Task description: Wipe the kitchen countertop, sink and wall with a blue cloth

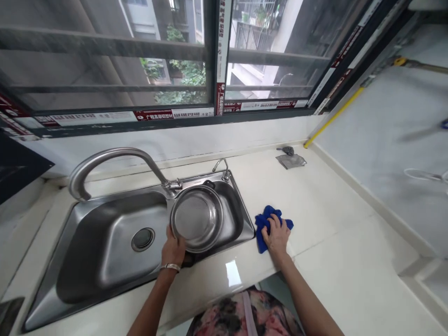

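Over the small right basin of the sink sits a round stainless-steel steamer pot (197, 218) with a perforated-looking base and black side handles. My left hand (173, 249), a bracelet at its wrist, grips the pot's near-left rim; the thumb shows on the inside and the other fingers are partly hidden. A crumpled blue cloth (262, 239) lies on the counter just right of the sink. My right hand (277, 238) is on top of it, its bent fingers pressed into the fabric.
The large left basin (112, 252) has a round drain (143, 239). A tall curved faucet (119, 151) arches over it, and a small spout (224, 168) stands at the back right. A grey packet (291, 161) and a dark scourer (288, 150) lie on the counter near the window wall.
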A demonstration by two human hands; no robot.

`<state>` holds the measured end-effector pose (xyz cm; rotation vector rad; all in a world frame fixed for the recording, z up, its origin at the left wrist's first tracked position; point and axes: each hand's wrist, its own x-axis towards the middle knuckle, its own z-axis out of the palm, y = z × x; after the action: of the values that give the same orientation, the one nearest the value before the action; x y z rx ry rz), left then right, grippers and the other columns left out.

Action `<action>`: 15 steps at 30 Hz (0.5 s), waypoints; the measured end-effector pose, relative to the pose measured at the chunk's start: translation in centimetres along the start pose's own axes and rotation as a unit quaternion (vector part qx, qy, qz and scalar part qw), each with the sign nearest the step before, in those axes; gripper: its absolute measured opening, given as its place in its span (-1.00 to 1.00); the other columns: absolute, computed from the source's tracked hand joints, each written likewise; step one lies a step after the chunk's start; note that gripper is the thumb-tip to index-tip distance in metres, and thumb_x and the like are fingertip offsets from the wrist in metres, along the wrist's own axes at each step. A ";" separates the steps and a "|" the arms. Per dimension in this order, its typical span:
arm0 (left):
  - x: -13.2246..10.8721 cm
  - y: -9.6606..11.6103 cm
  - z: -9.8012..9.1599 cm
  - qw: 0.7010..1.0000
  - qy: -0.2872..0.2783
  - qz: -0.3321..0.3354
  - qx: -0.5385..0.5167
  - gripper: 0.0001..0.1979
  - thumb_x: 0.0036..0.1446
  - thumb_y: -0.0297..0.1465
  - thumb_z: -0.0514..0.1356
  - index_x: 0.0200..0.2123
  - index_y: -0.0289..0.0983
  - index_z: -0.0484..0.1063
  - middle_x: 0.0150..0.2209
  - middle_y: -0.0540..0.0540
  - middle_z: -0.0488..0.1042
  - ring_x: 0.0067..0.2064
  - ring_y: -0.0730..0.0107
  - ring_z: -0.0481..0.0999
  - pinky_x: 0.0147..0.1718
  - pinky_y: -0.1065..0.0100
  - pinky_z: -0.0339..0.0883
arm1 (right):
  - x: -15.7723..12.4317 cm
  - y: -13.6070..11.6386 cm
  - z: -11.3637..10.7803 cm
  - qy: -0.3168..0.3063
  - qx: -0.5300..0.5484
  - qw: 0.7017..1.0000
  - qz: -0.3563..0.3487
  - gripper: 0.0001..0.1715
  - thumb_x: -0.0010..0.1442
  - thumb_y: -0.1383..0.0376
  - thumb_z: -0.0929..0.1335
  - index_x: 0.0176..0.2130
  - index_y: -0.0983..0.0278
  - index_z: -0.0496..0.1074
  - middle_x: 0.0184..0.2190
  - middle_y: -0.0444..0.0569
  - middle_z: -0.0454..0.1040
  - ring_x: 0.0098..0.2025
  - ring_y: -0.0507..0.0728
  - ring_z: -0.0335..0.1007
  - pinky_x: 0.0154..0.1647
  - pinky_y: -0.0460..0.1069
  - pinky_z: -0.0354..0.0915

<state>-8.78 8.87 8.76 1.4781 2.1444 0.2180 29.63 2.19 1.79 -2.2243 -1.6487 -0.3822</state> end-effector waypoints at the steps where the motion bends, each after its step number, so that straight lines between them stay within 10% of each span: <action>1: -0.1 0.3 -0.4 1.000 0.018 0.007 0.013 -0.30 0.32 -0.33 -0.01 0.43 -0.40 -0.18 -0.11 -0.35 0.61 -0.20 -0.08 0.64 -0.21 0.10 0.46 | 0.1 -0.1 -0.1 0.000 0.002 1.000 0.006 -0.63 0.25 0.23 0.27 0.00 0.26 0.49 0.17 0.10 0.44 0.21 0.40 0.13 0.10 0.21 0.08; 8: -0.6 0.9 -2.8 0.984 0.132 0.078 0.096 -0.31 0.32 -0.27 -0.03 0.45 -0.24 -0.13 0.32 -0.29 0.32 -0.25 -0.04 0.62 -0.33 0.07 0.42 | 0.1 -0.5 -0.7 -0.017 0.017 1.000 0.017 -0.62 0.25 0.24 0.29 0.02 0.25 0.49 0.19 0.09 0.42 0.24 0.39 0.10 0.14 0.22 0.08; 15: -1.8 -0.4 -3.4 0.989 0.147 0.033 0.001 -0.32 0.29 -0.25 -0.01 0.42 -0.30 -0.03 0.14 -0.36 0.48 -0.33 0.05 0.56 -0.35 0.14 0.36 | 0.8 0.6 -1.2 -0.046 0.045 0.998 0.008 -0.66 0.26 0.17 0.30 -0.03 0.22 0.49 0.16 0.08 0.42 0.11 0.35 0.21 0.05 0.19 0.17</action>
<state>-10.34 7.60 12.10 1.6032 2.3234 0.4836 30.40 2.24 3.17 -2.2175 -1.6598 -0.2000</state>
